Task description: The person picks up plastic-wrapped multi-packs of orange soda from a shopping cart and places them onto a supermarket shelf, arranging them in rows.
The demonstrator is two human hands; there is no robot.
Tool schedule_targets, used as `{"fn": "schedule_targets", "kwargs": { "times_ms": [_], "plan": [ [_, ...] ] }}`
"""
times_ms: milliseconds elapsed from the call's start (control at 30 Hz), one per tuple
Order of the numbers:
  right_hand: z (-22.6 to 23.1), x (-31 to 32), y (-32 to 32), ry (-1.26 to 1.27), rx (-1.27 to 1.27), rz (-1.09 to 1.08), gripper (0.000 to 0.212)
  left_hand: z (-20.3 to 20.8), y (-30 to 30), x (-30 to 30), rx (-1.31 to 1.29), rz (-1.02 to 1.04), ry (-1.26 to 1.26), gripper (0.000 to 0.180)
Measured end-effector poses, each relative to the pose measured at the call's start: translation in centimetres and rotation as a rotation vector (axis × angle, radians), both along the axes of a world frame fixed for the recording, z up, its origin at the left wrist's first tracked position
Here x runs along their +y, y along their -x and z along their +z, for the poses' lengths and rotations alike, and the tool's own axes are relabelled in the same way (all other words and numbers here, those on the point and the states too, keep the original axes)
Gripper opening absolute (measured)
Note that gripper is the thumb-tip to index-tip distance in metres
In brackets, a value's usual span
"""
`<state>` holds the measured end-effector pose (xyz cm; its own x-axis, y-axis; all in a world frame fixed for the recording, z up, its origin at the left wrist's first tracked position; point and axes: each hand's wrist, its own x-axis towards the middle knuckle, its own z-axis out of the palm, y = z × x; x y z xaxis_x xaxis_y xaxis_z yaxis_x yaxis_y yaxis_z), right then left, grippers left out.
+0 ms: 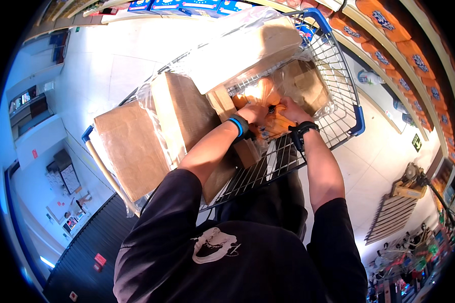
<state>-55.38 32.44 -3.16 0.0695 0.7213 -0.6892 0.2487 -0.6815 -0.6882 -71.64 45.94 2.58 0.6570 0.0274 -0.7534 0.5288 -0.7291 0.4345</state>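
Note:
Both my hands reach down into a wire shopping cart (347,99) with blue corner trim. My left hand (255,114), with a blue-and-black band on the wrist, and my right hand (291,110), with a black wrist strap, each grip orange packets (268,94) lying in the cart's basket. Plastic-wrapped cardboard boxes sit around them: a flat one (130,149) at the cart's left end, one (183,114) beside it, a large one (247,48) on top, and a smaller one (308,84) to the right of my hands.
Shelves on the right hold rows of orange packets (384,21). Blue boxes (197,6) line a shelf at the top. The floor is white tile, with a dark ribbed ramp (86,247) at lower left. A wooden pallet with a yellow pallet jack (395,212) stands at lower right.

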Motion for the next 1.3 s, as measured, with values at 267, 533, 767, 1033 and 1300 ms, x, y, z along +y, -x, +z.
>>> {"fn": "schedule_targets", "kwargs": {
  "times_ms": [267,533,767,1033,1300],
  "plan": [
    [0.0,2.4,0.6,-0.011,-0.062,-0.205,0.079,1.2,-0.8,1.0,-0.079,0.297,0.107,0.049],
    [-4.8,5.8,-0.1,-0.113,0.214,-0.352,0.066,0.3,0.4,3.0,0.200,0.314,-0.236,0.068],
    [-4.7,6.3,-0.9,-0.017,0.111,-0.028,0.068,-0.2,-1.1,2.9,0.060,0.568,-0.247,0.091],
    [-8.4,6.1,0.6,0.079,0.438,-0.428,0.035,-1.8,-4.0,0.3,0.126,0.604,-0.530,0.060],
    [-2.4,7.9,-1.1,-0.161,0.443,-0.244,0.061,-1.6,-3.0,2.4,0.102,0.636,-0.384,0.057]
  ]
}}
